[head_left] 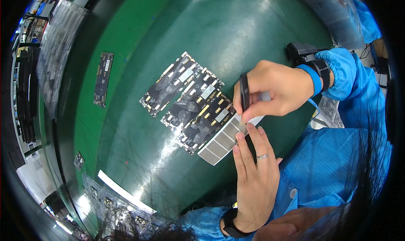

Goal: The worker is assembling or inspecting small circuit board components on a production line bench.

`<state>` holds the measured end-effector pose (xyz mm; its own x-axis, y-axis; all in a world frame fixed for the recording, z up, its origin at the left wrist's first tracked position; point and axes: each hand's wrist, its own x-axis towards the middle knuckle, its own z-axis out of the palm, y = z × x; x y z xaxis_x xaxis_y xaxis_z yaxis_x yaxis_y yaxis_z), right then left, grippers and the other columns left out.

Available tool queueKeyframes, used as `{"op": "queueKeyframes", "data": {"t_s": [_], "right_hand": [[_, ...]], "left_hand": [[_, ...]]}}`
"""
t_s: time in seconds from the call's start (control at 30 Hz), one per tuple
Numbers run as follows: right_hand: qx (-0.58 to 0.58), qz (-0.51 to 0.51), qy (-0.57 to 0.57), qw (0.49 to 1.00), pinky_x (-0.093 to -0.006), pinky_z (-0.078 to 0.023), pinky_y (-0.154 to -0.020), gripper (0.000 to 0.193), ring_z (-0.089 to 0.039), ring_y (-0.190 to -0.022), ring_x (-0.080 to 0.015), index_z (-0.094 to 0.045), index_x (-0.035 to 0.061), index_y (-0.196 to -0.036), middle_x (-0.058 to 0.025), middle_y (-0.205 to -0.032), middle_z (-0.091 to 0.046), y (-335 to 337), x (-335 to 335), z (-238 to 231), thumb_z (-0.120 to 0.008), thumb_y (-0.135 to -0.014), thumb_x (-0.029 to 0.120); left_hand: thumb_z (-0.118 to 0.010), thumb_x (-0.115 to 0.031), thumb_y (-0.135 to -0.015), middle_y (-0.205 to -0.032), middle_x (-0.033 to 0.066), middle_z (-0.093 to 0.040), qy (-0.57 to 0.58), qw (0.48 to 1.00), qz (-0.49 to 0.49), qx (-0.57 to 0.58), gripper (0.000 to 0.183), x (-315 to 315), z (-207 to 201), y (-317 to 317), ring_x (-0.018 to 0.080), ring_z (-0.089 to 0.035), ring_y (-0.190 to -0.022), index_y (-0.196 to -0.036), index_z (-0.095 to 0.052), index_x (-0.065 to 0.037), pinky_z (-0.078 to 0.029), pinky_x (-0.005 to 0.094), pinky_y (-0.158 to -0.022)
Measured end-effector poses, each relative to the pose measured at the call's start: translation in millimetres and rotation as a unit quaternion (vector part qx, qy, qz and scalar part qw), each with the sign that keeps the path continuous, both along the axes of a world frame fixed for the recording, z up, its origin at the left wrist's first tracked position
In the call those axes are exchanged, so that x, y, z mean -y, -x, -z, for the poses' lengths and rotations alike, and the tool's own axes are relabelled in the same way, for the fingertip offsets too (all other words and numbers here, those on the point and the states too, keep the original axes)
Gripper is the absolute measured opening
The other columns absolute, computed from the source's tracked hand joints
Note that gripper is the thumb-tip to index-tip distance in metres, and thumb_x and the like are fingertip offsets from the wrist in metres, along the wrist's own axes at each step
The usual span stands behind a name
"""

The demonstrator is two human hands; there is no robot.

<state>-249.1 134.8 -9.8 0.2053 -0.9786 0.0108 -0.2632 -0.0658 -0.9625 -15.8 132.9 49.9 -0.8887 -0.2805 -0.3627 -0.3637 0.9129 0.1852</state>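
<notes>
My right hand (pixel 274 89) is closed around a slim black tool (pixel 244 93) that looks like tweezers. Its fingertips are pinched at the upper part of a white backing sheet, and the tool's tip is hard to make out there. Grey rectangular pads (pixel 217 149) sit in a row on that sheet (pixel 205 158). My left hand (pixel 258 169), with a ring on one finger, lies with extended fingers on the sheet's near edge. Just left of the sheet, dark circuit boards (pixel 206 125) lie side by side, partly covered in dark film, touching or nearly touching it.
Another narrow board (pixel 103 78) lies farther left on the green mat, with a small board (pixel 79 161) below it. A white strip (pixel 126 193) and clear trays with parts (pixel 107 201) sit lower left. Stacked clear trays (pixel 333 13) and a black device (pixel 301 52) stand upper right.
</notes>
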Motion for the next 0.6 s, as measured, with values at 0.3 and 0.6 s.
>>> {"op": "queueKeyframes", "data": {"t_s": [0.3, 0.6], "right_hand": [[0.051, 0.104, 0.005, 0.993, -0.0241, -0.055, -0.068, 0.022, -0.066, -0.075, -0.0085, -0.066, 0.0022, -0.101, -0.0022, -0.088, -0.069, 18, 120, -13, -0.074, -0.102, 0.023], [0.037, 0.109, -0.02, 0.993, -0.0249, -0.055, -0.069, 0.024, -0.066, -0.075, -0.0087, -0.066, 0.0025, -0.101, -0.003, -0.087, -0.069, 18, 127, -18, -0.074, -0.102, 0.025]], "left_hand": [[-0.074, -0.044, -0.093, -0.144, 0.0228, -0.054, -0.093, 0.988, -0.053, -0.112, 0.073, 37, -8, 14, 0.0432, -0.059, -0.124, -0.147, -0.055, 0.001, -0.047, 0.0496, -0.105], [-0.079, -0.04, -0.09, -0.15, 0.0257, -0.047, 0.037, 0.959, -0.179, -0.217, 0.08, 97, 22, 27, 0.044, -0.052, -0.135, -0.146, -0.049, 0.01, -0.046, 0.0534, -0.114]]}}
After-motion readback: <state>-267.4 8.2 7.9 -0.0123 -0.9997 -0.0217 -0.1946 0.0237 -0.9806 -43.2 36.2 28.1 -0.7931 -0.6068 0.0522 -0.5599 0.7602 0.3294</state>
